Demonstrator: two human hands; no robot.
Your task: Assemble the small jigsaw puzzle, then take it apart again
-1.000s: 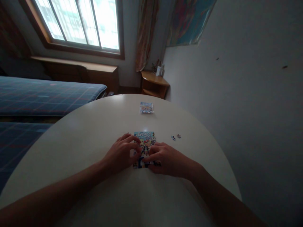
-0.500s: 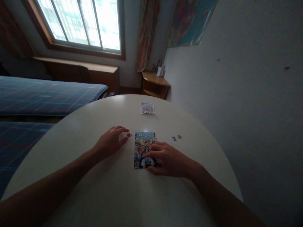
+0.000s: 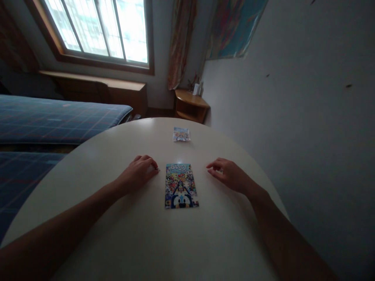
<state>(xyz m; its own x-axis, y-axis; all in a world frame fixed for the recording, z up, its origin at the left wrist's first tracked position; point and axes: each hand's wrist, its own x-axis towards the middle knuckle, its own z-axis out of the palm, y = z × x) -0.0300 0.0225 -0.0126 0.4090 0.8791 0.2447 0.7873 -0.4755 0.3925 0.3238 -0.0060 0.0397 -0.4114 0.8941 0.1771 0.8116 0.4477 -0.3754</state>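
My left hand (image 3: 142, 170) rests on the round white table (image 3: 181, 246), its thumb and fingertips pinched on a small jigsaw puzzle piece (image 3: 158, 169) that is mostly covered. Right of it lies a colourful picture card (image 3: 181, 185), flat and upright to me, with "Bluey" lettering at its top and a cartoon dog's face at its bottom; neither hand touches it. On the card's right, my right hand (image 3: 227, 173) is curved low over the table, thumb and index finger slightly apart. A bit of a puzzle piece (image 3: 221, 171) shows under its fingers; the rest is hidden.
A small printed packet (image 3: 181, 134) lies near the table's far side. Beyond the table are a blue checked mattress (image 3: 58, 119) on the left and a wooden corner shelf (image 3: 192, 99). A white wall (image 3: 293, 128) runs along the right.
My right hand has left the card and moved right and away from me, over the puzzle pieces there. My left fingers have closed on the piece beside them.
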